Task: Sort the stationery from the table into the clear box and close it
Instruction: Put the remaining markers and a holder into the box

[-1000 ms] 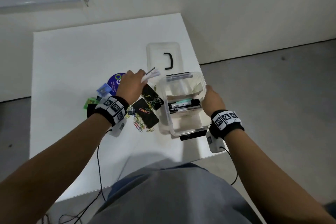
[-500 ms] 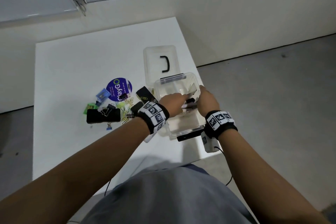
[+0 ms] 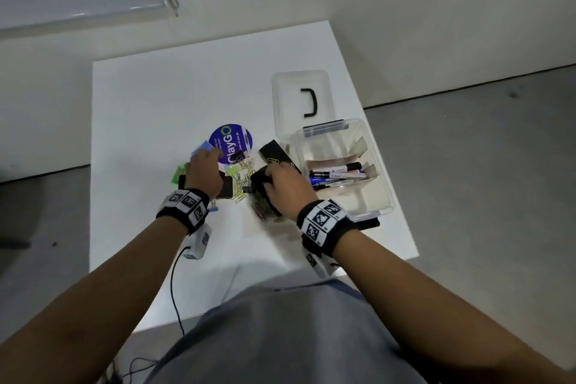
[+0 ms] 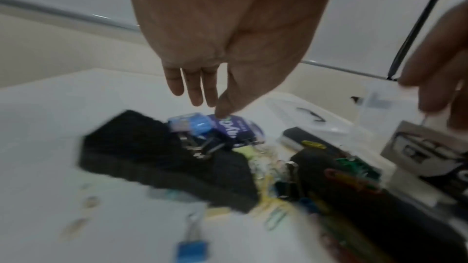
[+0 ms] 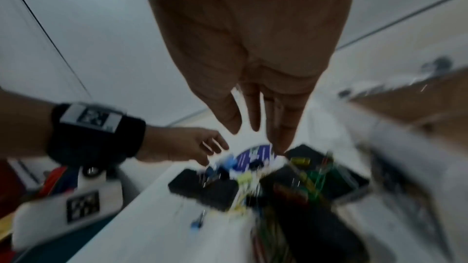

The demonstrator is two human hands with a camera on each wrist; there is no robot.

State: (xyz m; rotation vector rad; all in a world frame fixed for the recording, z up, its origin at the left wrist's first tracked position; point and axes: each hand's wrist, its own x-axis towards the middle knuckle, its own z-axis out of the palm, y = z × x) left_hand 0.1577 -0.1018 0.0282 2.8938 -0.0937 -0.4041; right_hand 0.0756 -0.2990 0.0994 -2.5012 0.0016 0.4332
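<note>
The clear box (image 3: 378, 196) stands open at the table's right edge, its lid (image 3: 299, 84) folded back behind it. Markers (image 3: 339, 173) lie inside. Left of the box is a pile: a purple round disc (image 3: 230, 142), a blue clip (image 4: 190, 125), two black erasers (image 3: 276, 153) (image 4: 142, 147), a black pad (image 3: 263, 201) strewn with coloured paper clips (image 3: 244, 165). My left hand (image 3: 205, 162) hovers over the disc and blue clip, fingers straight and holding nothing. My right hand (image 3: 277, 181) reaches over the black pad, fingers straight in the blurred right wrist view (image 5: 255, 127).
The white table (image 3: 187, 97) ends just right of the box and close in front of my wrists. A black latch (image 3: 367, 223) sticks out at the box's near side. A loose blue binder clip (image 4: 193, 249) lies nearer me. A cable (image 3: 173, 284) hangs from my left wrist.
My left hand carried a white item into the box, then came back out to the pile. My right hand left the box's side and moved left over the black pad.
</note>
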